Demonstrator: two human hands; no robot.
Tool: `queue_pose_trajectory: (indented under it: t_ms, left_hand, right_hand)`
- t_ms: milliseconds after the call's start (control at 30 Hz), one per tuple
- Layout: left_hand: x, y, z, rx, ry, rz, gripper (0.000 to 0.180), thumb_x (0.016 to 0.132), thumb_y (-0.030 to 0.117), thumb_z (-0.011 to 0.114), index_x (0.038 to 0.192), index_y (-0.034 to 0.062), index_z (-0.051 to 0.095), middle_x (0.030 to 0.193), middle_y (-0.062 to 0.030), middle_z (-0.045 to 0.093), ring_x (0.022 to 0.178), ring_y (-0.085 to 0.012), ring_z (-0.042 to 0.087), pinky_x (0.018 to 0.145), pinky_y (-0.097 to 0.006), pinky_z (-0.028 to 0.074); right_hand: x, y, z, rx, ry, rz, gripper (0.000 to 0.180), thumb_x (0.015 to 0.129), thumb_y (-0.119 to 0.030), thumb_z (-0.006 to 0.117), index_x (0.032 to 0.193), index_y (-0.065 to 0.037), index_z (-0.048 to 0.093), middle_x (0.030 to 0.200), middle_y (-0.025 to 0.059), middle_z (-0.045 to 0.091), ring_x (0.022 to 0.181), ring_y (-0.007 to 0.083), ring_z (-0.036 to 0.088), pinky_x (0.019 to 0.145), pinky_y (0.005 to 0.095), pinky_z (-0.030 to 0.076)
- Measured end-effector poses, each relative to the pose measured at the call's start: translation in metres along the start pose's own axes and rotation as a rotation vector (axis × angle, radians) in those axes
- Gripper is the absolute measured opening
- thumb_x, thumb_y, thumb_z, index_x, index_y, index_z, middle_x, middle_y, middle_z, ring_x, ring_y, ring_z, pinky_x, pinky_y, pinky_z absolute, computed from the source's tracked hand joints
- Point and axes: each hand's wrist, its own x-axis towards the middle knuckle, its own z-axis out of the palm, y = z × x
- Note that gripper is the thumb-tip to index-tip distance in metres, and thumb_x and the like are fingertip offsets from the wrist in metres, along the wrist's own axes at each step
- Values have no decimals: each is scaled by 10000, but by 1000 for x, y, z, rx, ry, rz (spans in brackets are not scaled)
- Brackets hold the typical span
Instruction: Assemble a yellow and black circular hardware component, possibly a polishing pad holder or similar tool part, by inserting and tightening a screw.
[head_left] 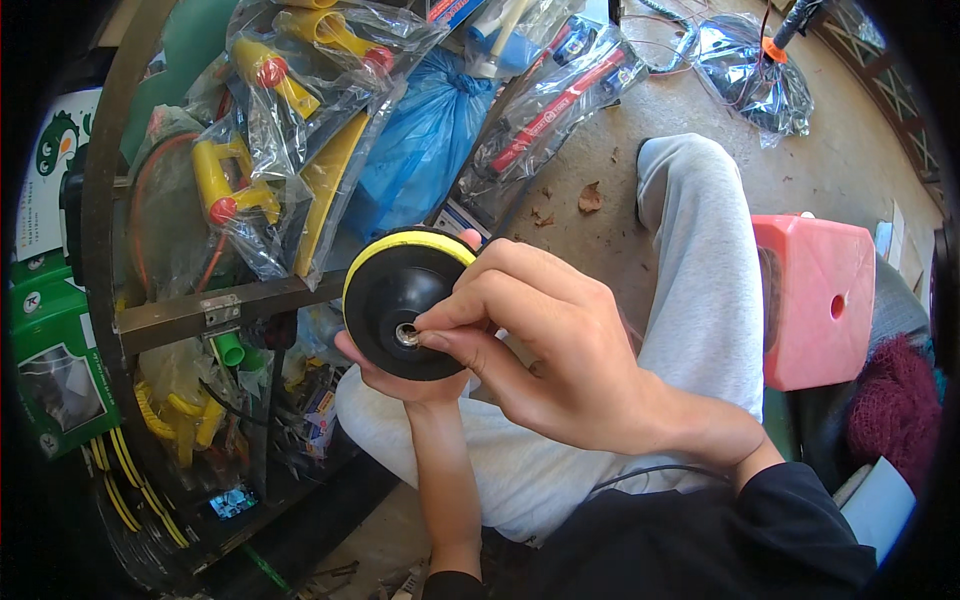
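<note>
A round black sanding backing pad [385, 290] with a yellow rim is held up in front of me, its hub side facing me. From beneath, my left hand [425, 390] grips it, with the thumb at its lower left edge and fingertips showing past the upper right; most of that palm is hidden. My right hand [560, 350] is closed in a pinch, thumb and index fingertip at the metal socket [406, 334] in the pad's centre. Whatever lies between those fingertips is too small and covered to make out.
Bagged yellow-handled tools [235, 185] and a blue plastic bag [420, 140] fill a metal-framed rack [180, 322] at the left. A pink stool [820, 300] stands right of my leg. Green boxes [60, 350] are at the far left; dry leaves [590, 198] lie on the floor.
</note>
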Motion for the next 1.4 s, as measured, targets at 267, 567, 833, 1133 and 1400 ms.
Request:
queue_pose_trajectory:
  t_ms: [267, 567, 833, 1133, 1400]
  left_hand:
    - [-6, 23, -22, 145, -156, 12, 899, 849, 801, 475, 1422, 108, 492, 1384, -186, 543, 1246, -377, 560, 1062, -536, 467]
    - [4, 3, -14, 188, -155, -2, 952, 804, 810, 539, 1448, 113, 465, 1418, -213, 511, 1316, -435, 478, 1106, -532, 420]
    - [13, -2, -11, 133, -406, -91, 1026, 793, 809, 558, 1517, 104, 378, 1511, -349, 340, 1416, -440, 356, 1164, -538, 326]
    - [5, 4, -2, 653, -238, 7, 897, 898, 765, 401, 1410, 36, 502, 1434, -242, 507, 1322, -381, 497, 1134, -496, 361]
    - [-7, 25, -21, 393, -185, 35, 754, 953, 658, 461, 1403, 54, 509, 1380, -159, 563, 1266, -303, 547, 1100, -487, 414]
  right_hand:
    - [2, -5, -4, -89, -10, 15, 180, 752, -2, 786, 910, -45, 712, 840, 85, 610, 778, 248, 642, 876, 389, 553]
    - [2, -2, 1, -305, 122, -229, 251, 662, -39, 809, 889, -55, 704, 808, 62, 570, 672, 214, 578, 565, 317, 478]
    - [0, -4, 2, -467, 101, -313, 306, 606, -37, 789, 899, -46, 701, 795, 52, 556, 643, 196, 549, 538, 301, 462]
    - [0, 7, 0, -129, 51, -90, 185, 717, -15, 802, 869, -44, 700, 808, 66, 581, 712, 226, 594, 630, 338, 489]
    - [3, 0, -6, -115, -20, 26, 153, 755, -6, 784, 883, -53, 714, 829, 69, 610, 772, 247, 613, 764, 354, 523]
